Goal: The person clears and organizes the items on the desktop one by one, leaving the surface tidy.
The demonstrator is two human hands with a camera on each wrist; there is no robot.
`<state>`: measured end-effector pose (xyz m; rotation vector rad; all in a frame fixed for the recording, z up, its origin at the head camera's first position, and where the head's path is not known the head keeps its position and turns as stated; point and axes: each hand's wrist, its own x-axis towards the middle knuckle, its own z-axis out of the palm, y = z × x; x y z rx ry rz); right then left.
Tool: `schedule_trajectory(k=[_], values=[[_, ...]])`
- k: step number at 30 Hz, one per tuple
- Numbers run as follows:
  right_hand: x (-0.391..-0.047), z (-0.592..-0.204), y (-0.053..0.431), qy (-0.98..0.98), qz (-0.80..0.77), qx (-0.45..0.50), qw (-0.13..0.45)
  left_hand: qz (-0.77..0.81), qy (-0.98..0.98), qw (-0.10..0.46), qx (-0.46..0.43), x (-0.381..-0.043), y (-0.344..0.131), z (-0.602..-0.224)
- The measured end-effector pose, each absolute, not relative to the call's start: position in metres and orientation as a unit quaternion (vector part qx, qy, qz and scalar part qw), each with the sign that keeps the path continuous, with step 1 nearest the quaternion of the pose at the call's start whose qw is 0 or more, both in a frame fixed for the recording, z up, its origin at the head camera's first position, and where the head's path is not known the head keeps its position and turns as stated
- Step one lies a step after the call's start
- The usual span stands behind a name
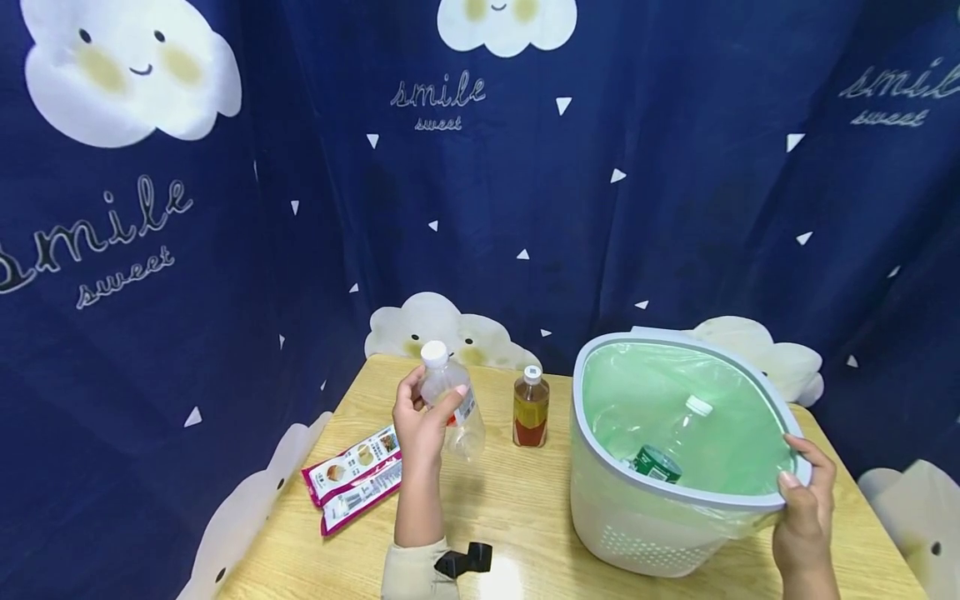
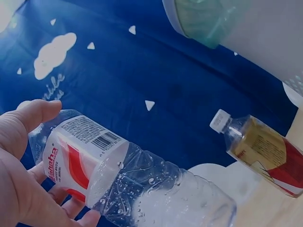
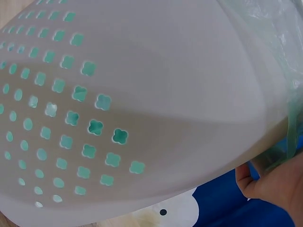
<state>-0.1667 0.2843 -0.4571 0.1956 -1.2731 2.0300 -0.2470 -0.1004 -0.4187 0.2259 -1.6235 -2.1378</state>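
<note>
My left hand (image 1: 427, 421) grips a clear plastic water bottle (image 2: 156, 184) with a white cap and a red and white label. It holds the bottle slightly tilted over the table, left of a second bottle. My right hand (image 1: 806, 508) grips the right end of the rim of a white trash bin (image 1: 645, 525). A green plastic bag (image 1: 727, 400) lines the bin. Inside it lie a clear bottle (image 1: 686, 421) with a white cap and a green-labelled item (image 1: 657, 463). In the right wrist view the hand (image 3: 279, 189) shows beside the bin's perforated wall.
A bottle with a brown and red label (image 1: 531, 408) stands upright between the left hand and the bin. A flat white and magenta packet (image 1: 356, 479) lies left on the wooden table (image 1: 517, 508). A dark blue curtain (image 1: 480, 192) hangs behind the table.
</note>
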Motion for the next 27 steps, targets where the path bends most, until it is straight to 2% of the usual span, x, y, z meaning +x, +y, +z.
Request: schedule_trajectory(k=[8, 27], values=[[-0.167, -0.457, 0.284, -0.490, 0.792, 0.066, 0.358, -0.766, -0.601, 0.215, 0.074, -0.233, -0.097, -0.409], [-0.169, -0.463, 0.289, -0.479, 0.803, 0.083, 0.344, -0.775, -0.614, 0.146, 0.018, -0.222, -0.083, -0.387]])
